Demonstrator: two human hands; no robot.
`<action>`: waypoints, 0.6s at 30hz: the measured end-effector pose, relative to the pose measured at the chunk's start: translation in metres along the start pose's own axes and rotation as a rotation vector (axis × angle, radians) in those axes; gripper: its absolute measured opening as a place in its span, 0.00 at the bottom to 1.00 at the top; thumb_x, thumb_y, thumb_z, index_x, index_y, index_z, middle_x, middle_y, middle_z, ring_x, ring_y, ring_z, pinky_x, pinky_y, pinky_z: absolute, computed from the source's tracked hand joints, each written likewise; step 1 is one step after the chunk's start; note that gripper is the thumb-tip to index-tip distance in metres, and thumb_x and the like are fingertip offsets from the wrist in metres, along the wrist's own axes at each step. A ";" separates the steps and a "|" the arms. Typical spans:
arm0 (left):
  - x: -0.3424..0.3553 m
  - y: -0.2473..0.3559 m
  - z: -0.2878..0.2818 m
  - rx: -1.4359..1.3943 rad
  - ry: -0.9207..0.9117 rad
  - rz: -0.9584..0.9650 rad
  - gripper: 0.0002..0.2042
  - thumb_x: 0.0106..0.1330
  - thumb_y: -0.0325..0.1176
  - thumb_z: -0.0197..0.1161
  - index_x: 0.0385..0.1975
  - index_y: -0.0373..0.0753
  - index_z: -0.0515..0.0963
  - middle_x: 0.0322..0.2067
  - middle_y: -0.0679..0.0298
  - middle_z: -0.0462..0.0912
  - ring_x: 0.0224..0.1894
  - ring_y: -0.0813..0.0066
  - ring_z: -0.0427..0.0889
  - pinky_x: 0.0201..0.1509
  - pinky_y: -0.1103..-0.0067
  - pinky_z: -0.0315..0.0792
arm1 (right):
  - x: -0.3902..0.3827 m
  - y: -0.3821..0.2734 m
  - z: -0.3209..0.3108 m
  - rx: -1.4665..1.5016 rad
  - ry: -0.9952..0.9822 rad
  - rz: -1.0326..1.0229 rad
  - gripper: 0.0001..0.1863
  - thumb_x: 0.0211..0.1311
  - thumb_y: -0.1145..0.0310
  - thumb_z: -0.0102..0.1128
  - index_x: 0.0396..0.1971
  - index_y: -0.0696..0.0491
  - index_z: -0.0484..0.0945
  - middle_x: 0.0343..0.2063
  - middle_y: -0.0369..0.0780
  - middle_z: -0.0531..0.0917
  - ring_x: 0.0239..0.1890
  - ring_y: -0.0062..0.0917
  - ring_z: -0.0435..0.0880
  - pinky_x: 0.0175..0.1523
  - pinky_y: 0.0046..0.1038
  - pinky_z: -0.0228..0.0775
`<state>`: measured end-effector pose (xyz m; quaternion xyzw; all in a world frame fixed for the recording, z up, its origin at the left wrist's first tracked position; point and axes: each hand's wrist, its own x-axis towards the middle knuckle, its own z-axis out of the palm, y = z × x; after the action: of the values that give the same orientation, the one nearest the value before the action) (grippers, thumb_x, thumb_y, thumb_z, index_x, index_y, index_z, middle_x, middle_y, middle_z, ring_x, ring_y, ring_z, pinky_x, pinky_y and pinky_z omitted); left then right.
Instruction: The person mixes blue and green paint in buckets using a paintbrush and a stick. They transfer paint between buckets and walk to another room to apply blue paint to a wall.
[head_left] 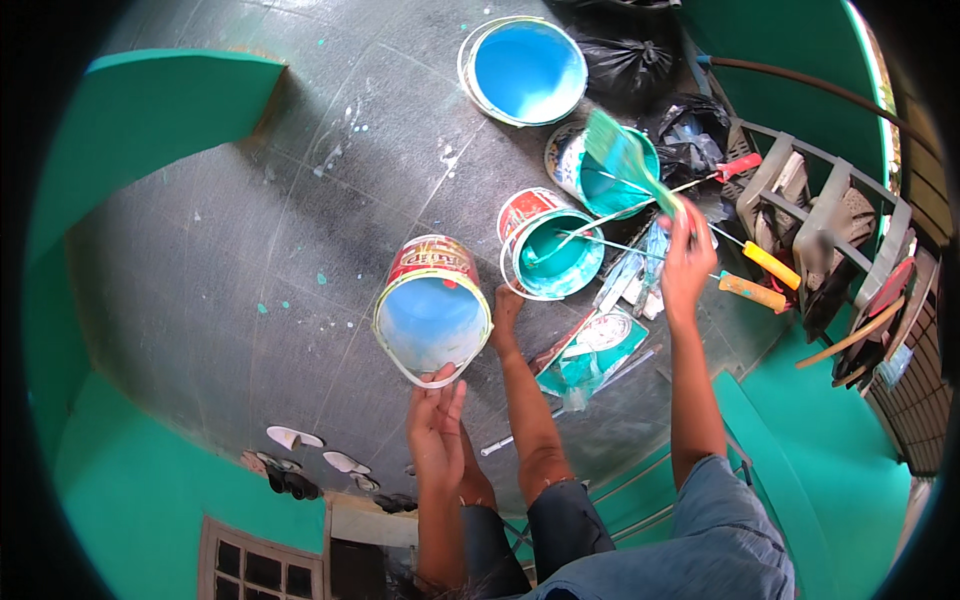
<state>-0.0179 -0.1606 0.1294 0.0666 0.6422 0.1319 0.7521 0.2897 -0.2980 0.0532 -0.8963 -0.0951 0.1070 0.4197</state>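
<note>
My left hand (436, 412) pinches the near rim and pale handle of a red-labelled bucket (432, 262), whose inside looks whitish blue. In my raised right hand (685, 255) is a wide green paintbrush (630, 160), slightly blurred and held over the other buckets. Beneath it, a smaller red and white bucket (530, 210) holds green paint and a long-handled tool. Just beyond stands a patterned bucket (568, 158) of green paint with roller rods leaning in it. Farthest off is a white bucket (470, 85) of blue liquid.
Orange (752, 292), yellow (771, 265) and red (738, 167) handles jut out to the right. A paint-stained green tray (610, 350) lies near my foot. Black bags (625, 68) and a grey shoe rack (835, 215) line the right. Sandals (295, 438) sit lower left.
</note>
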 end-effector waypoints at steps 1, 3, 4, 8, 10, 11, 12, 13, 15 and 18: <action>0.000 0.000 -0.001 0.000 0.011 -0.001 0.17 0.66 0.27 0.47 0.53 0.31 0.60 0.52 0.52 0.70 0.56 0.66 0.70 0.62 0.74 0.65 | -0.010 -0.001 -0.013 -0.022 0.052 0.045 0.12 0.65 0.69 0.50 0.44 0.59 0.76 0.31 0.41 0.81 0.34 0.20 0.81 0.40 0.22 0.70; 0.002 -0.001 -0.003 0.014 0.033 0.001 0.15 0.67 0.28 0.46 0.52 0.33 0.64 0.51 0.53 0.72 0.53 0.70 0.73 0.61 0.73 0.65 | -0.016 0.006 -0.025 -0.135 0.077 0.193 0.12 0.64 0.70 0.51 0.43 0.58 0.77 0.33 0.42 0.82 0.34 0.23 0.81 0.41 0.23 0.70; 0.000 0.000 -0.003 0.024 0.037 -0.001 0.15 0.66 0.28 0.46 0.52 0.33 0.62 0.52 0.52 0.71 0.54 0.69 0.72 0.61 0.73 0.65 | -0.018 0.011 -0.028 -0.190 0.084 0.268 0.11 0.63 0.70 0.52 0.42 0.57 0.77 0.33 0.43 0.82 0.34 0.25 0.81 0.41 0.24 0.70; -0.001 0.003 0.005 0.116 0.030 0.013 0.16 0.66 0.28 0.46 0.53 0.32 0.60 0.54 0.49 0.67 0.57 0.66 0.69 0.62 0.72 0.65 | 0.026 0.076 0.003 -0.586 -0.113 -0.123 0.12 0.56 0.71 0.57 0.40 0.55 0.79 0.31 0.47 0.80 0.35 0.37 0.78 0.42 0.33 0.70; 0.001 0.005 0.008 0.165 0.017 0.026 0.16 0.67 0.30 0.45 0.53 0.32 0.60 0.54 0.49 0.67 0.57 0.65 0.68 0.62 0.72 0.65 | 0.053 0.109 0.024 -0.745 -0.207 -0.231 0.12 0.53 0.70 0.60 0.40 0.54 0.80 0.29 0.47 0.79 0.36 0.40 0.76 0.42 0.37 0.69; 0.001 0.005 0.010 0.175 0.009 0.033 0.16 0.67 0.30 0.45 0.53 0.32 0.60 0.54 0.49 0.67 0.57 0.65 0.68 0.62 0.72 0.65 | 0.063 0.124 0.034 -0.822 -0.225 -0.283 0.13 0.53 0.70 0.60 0.39 0.53 0.80 0.28 0.46 0.79 0.36 0.40 0.76 0.42 0.37 0.70; 0.003 0.004 0.011 0.185 0.000 0.039 0.16 0.67 0.31 0.45 0.53 0.32 0.60 0.54 0.49 0.67 0.57 0.65 0.68 0.62 0.72 0.64 | 0.072 0.139 0.040 -0.837 -0.290 -0.276 0.12 0.53 0.70 0.60 0.39 0.53 0.80 0.28 0.47 0.79 0.37 0.40 0.76 0.42 0.38 0.70; 0.005 0.002 0.012 0.180 -0.002 0.056 0.17 0.67 0.32 0.45 0.53 0.32 0.60 0.54 0.49 0.67 0.57 0.65 0.68 0.62 0.72 0.65 | 0.080 0.152 0.049 -0.847 -0.361 -0.272 0.11 0.54 0.69 0.59 0.38 0.53 0.80 0.29 0.47 0.79 0.37 0.40 0.77 0.42 0.38 0.70; 0.006 -0.001 0.013 0.174 -0.001 0.082 0.17 0.67 0.33 0.45 0.53 0.31 0.61 0.54 0.49 0.67 0.56 0.65 0.69 0.62 0.72 0.65 | 0.086 0.163 0.057 -0.807 -0.417 -0.202 0.10 0.55 0.69 0.58 0.37 0.53 0.80 0.29 0.48 0.80 0.38 0.41 0.77 0.42 0.38 0.71; 0.011 -0.005 0.013 0.181 0.013 0.099 0.19 0.67 0.33 0.45 0.55 0.30 0.59 0.54 0.49 0.68 0.55 0.64 0.70 0.61 0.72 0.65 | 0.098 0.164 0.057 -0.747 -0.344 -0.143 0.09 0.57 0.65 0.56 0.32 0.53 0.80 0.28 0.50 0.81 0.36 0.41 0.79 0.40 0.40 0.72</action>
<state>-0.0029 -0.1617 0.1193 0.1652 0.6524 0.1108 0.7313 0.3815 -0.3337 -0.1206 -0.9471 -0.2583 0.1839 0.0501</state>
